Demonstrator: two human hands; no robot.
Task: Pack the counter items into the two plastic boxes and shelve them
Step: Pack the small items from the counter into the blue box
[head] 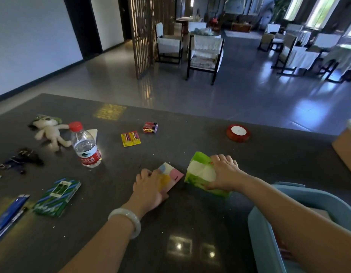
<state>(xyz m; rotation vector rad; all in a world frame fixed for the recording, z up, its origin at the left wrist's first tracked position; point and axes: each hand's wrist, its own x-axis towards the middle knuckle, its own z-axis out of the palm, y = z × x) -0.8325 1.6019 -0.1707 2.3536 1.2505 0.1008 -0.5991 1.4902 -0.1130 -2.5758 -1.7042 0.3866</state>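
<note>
Big dark counter [190, 134] w/ lots of stuff spread out, prob so each thing is easy to grab. Blue box [269, 223] sits at the near right edge, right under the right arm, close for packing. Right hand [224, 174] has fingers curled round the green tissue pack [198, 174], gripping it. Left hand [149, 186] lies on the small pastel pack [170, 176], fingers bent over its edge. Both packs sit side by side, just left of the box. Water bottle [85, 146], batteries [130, 138] wait farther away.

Green tissue pack [202, 175] (white centre)
</note>
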